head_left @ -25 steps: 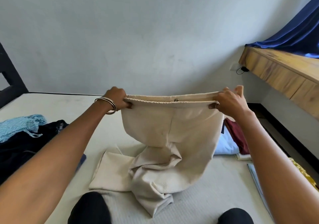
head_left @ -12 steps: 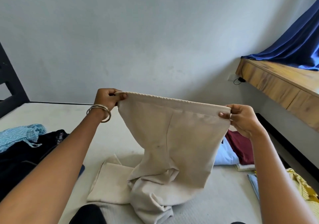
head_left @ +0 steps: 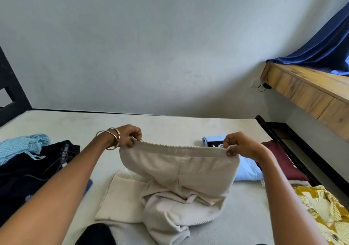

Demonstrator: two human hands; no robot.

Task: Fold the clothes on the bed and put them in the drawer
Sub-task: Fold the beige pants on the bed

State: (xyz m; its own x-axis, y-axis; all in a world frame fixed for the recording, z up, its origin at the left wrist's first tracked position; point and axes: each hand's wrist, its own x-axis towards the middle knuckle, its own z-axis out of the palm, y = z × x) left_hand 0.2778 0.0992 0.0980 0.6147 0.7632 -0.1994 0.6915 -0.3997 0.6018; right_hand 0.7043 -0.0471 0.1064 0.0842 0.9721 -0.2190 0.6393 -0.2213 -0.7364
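Cream ribbed trousers (head_left: 179, 176) hang by their waistband just above the white bed (head_left: 170, 125), their legs bunched on the mattress below. My left hand (head_left: 128, 135), with bangles on the wrist, pinches the waistband's left end. My right hand (head_left: 239, 146) pinches its right end. A flat folded cream cloth (head_left: 120, 201) lies under the trousers on the left.
A dark garment (head_left: 32, 171) and a light blue patterned one (head_left: 20, 146) are heaped at the left. Folded light blue (head_left: 245, 171) and maroon (head_left: 281, 161) clothes lie at the right, a yellow patterned cloth (head_left: 324, 209) nearer. A wooden shelf (head_left: 309, 92) with a blue curtain juts from the right wall.
Both hands have lowered the trousers toward the bed, still holding the waistband ends. More of the fabric now rests bunched on the mattress, and the view has tilted.
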